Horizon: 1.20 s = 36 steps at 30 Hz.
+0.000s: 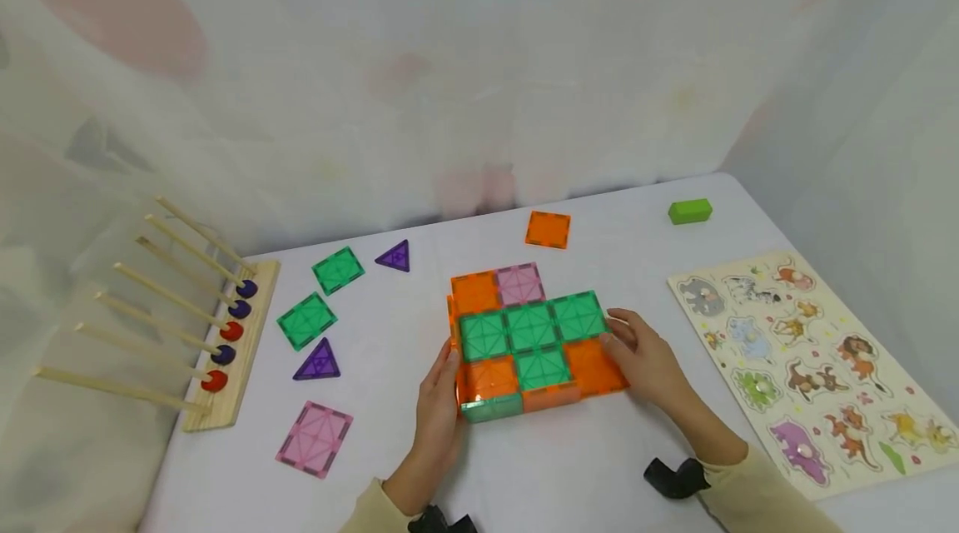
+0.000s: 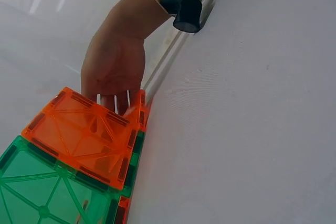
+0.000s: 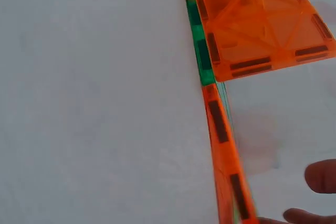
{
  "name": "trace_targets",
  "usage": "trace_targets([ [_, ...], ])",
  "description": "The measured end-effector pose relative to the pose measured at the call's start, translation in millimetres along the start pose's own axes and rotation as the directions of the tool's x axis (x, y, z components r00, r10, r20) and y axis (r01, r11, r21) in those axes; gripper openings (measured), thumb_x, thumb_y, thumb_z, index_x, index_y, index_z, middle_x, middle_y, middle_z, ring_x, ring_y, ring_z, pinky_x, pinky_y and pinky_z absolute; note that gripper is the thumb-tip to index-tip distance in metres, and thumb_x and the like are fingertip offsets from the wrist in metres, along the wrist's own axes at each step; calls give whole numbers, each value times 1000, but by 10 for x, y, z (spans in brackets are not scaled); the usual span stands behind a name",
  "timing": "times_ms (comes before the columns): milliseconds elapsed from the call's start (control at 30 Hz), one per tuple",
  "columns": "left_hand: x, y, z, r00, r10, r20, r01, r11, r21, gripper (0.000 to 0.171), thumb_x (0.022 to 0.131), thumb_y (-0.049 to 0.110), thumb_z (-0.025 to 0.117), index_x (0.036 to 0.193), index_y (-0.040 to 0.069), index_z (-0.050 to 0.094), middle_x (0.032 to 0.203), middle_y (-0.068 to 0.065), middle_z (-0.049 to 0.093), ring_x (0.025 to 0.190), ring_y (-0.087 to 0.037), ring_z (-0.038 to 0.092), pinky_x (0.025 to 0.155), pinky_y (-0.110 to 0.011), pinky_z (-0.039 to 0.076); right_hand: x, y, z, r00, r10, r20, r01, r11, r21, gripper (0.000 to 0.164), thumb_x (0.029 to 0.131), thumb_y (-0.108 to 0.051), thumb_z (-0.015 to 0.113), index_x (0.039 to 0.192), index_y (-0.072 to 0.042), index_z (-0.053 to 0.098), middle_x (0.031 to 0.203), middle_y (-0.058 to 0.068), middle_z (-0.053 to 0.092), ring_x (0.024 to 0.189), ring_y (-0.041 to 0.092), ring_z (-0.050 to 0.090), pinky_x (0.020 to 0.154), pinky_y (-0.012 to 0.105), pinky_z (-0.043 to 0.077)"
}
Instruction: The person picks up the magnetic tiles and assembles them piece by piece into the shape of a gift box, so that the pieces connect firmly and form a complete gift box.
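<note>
A low, box-like build of translucent magnetic tiles (image 1: 530, 325), in green, orange and pink, stands on the white table in the head view. Upright tiles form its front and left sides. My left hand (image 1: 438, 404) is at its left side, fingers extended along the wall; the left wrist view has them partly behind an orange tile (image 2: 84, 137). At the right, my right hand (image 1: 644, 358) touches the corner of an orange tile (image 1: 595, 366), thumb and fingers apart. In the right wrist view, only fingertips (image 3: 321, 177) show near an orange side wall (image 3: 226, 145).
Loose green tiles (image 1: 307, 321), purple triangles (image 1: 318, 361) and a pink tile (image 1: 315, 439) lie left, near a wooden peg stand (image 1: 243, 358). Behind are an orange tile (image 1: 548, 230) and a green block (image 1: 690, 211). An animal puzzle board (image 1: 812, 371) lies right.
</note>
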<state>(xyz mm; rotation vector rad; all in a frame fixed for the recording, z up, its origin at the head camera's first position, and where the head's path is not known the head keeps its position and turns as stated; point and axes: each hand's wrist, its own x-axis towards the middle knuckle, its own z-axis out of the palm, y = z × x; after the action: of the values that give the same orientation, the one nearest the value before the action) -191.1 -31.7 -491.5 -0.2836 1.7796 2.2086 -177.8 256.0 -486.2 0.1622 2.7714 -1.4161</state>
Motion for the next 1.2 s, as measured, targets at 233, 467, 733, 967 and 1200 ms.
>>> trace_targets([
  [233, 5, 8, -1, 1000, 7, 13, -7, 1000, -14, 67, 97, 51, 46, 153, 19, 25, 158, -1, 26, 146, -24, 25, 115, -45, 29, -82, -191, -21, 1000, 2, -5, 0, 961, 275, 54, 101, -32, 49, 147, -10, 32, 146, 11, 46, 134, 32, 45, 106, 42, 41],
  [467, 14, 17, -14, 1000, 9, 10, -9, 1000, -28, 70, 96, 51, 48, 153, 18, 25, 158, -2, 26, 146, -25, 23, 115, -45, 29, -126, -348, 98, 997, -77, -15, 78, 940, 331, 53, 101, -29, 49, 147, -9, 33, 151, 14, 38, 139, 34, 37, 108, 40, 35],
  [733, 28, 14, -21, 1000, 1, 1, -1, 1000, -26, 71, 96, 52, 49, 153, 18, 25, 159, -2, 25, 147, -25, 22, 115, -46, 29, -208, -494, 193, 996, -67, 65, 34, 906, 422, 57, 102, -40, 42, 151, -17, 24, 157, 10, 27, 145, 31, 26, 112, 44, 29],
  [967, 13, -1, -24, 1000, 16, 23, -15, 999, -48, 70, 97, 49, 49, 153, 15, 25, 159, -3, 25, 147, -26, 22, 116, -46, 28, -267, -520, 295, 991, -96, 90, 50, 908, 415, 57, 104, -30, 40, 154, -18, 16, 159, 13, 21, 146, 33, 22, 112, 38, 26],
  [1200, 31, 21, -65, 999, -30, 20, 30, 999, -29, 68, 97, 52, 45, 153, 17, 26, 158, -1, 26, 146, -25, 23, 115, -45, 30, -143, -438, 208, 987, -36, 159, -27, 925, 378, 54, 105, -38, 32, 154, -21, 17, 157, 16, 26, 141, 38, 31, 108, 56, 36],
])
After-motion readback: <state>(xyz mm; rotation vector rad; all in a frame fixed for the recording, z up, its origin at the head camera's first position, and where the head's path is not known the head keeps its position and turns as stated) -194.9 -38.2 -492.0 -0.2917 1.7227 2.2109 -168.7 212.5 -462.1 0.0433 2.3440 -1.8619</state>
